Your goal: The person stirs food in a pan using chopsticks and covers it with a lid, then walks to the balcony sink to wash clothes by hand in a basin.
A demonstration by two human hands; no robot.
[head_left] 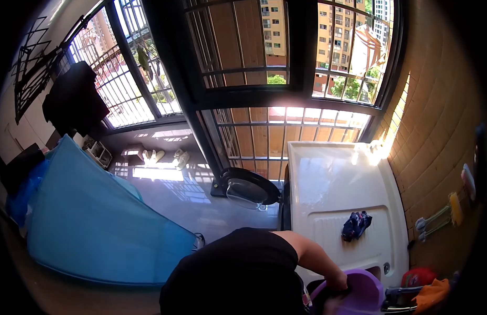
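Observation:
At the bottom right, a purple basin (367,294) stands at the sink's near edge. My left arm, coming out of a black short sleeve, reaches down into it. My left hand (336,281) looks closed beside dark material in the basin; its fingers are mostly hidden. Just below, my right hand (333,305) is a blurred patch partly cut off by the frame, its fingers unclear. A crumpled dark blue patterned cloth (356,226) lies on the ribbed part of the white sink (327,178), apart from both hands.
A brush with a yellow head (456,209) hangs on the tiled wall. Red (418,278) and orange cloths (432,295) sit right of the basin. A round black-rimmed lid (249,188) stands left of the sink. A large blue fabric cover (107,220) fills the left, near shoes (154,156).

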